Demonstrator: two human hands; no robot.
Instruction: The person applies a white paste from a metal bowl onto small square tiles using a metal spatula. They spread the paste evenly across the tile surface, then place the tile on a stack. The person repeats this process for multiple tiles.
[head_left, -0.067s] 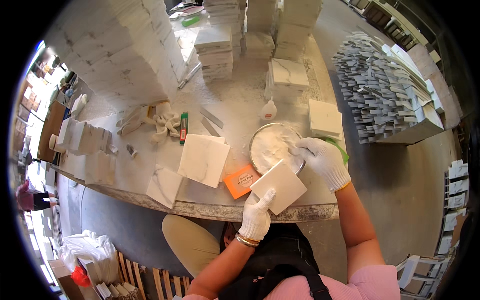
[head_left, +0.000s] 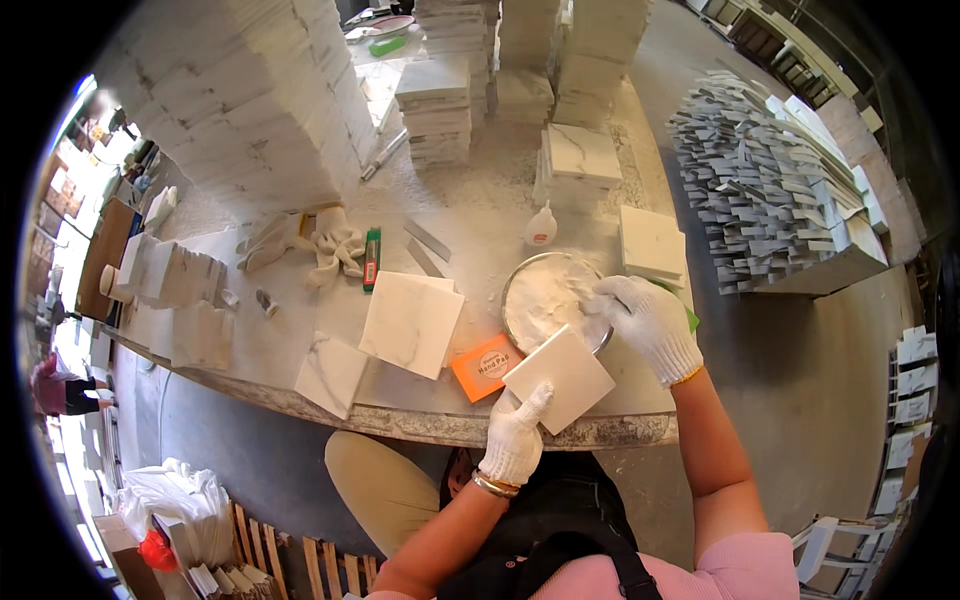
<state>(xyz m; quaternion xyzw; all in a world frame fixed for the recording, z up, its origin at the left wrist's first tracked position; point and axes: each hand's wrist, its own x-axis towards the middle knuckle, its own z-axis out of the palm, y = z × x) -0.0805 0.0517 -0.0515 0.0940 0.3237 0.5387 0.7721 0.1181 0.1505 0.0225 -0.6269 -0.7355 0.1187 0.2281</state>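
My left hand [head_left: 514, 440], in a white knit glove, grips a square white tile [head_left: 562, 385] by its lower left corner, thumb on top. The tile is held tilted at the table's front edge and overlaps the near side of a round metal-rimmed bowl [head_left: 507, 314]. White powder or paste [head_left: 545, 296] lies heaped in that bowl. Over its right side is my gloved right hand [head_left: 645, 318], fingers bent and pressed together at the white stuff; whatever they pinch is hidden. An orange box [head_left: 486, 368] lies left of the held tile, close to my left hand.
Marbled tiles [head_left: 412, 322] lie left of the orange box. Behind the bowl stand a small white squeeze bottle [head_left: 541, 227] and a tile stack [head_left: 580, 160]. Tall tile stacks [head_left: 250, 110] rise at the back left. Gloves [head_left: 335, 243] and a green-and-red box [head_left: 372, 260] lie mid-table.
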